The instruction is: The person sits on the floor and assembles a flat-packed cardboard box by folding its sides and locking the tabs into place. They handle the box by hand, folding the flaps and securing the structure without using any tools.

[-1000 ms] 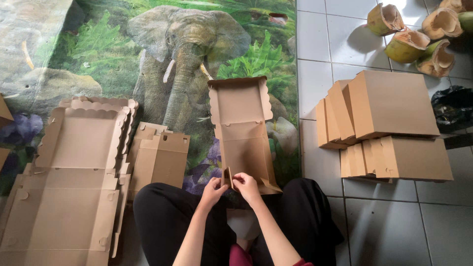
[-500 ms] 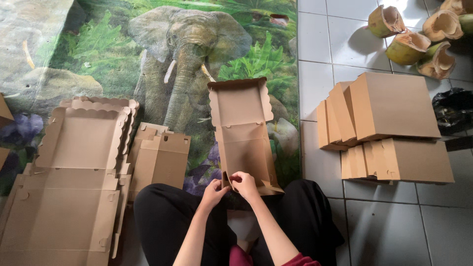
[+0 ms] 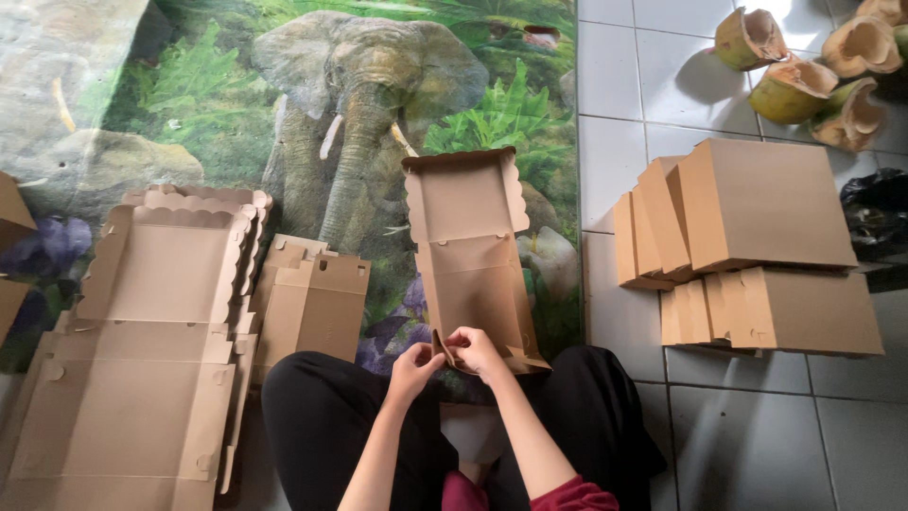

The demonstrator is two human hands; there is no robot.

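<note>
While I look down from the head camera, both of my hands meet at the near end of a half-folded cardboard box [image 3: 470, 255] that lies open on the mat, its scalloped lid pointing away from me. My left hand [image 3: 414, 364] is curled, fingers pinching the box's near flap at its left corner. My right hand [image 3: 476, 348] is closed too, gripping the same flap just beside it, so the two hands almost touch. The box sits between my knees and the elephant picture on the printed mat [image 3: 189, 104], with its near edge over my black trousers [image 3: 322, 416].

To my left lies a stack of flat box blanks [image 3: 142, 378], unfolded, with wavy edges showing at the far end. Between that stack and the box in my hands lie two smaller folded cardboard pieces [image 3: 312, 303], overlapping each other. To my right, on the white tiled floor [image 3: 747, 426], stands a pile of finished closed boxes [image 3: 757, 246], some leaning against one another. Beyond them, at the far right corner, lie several cut green coconut husks [image 3: 804, 57]. A black bag [image 3: 875, 213] sits at the right edge, just beside the finished pile.
</note>
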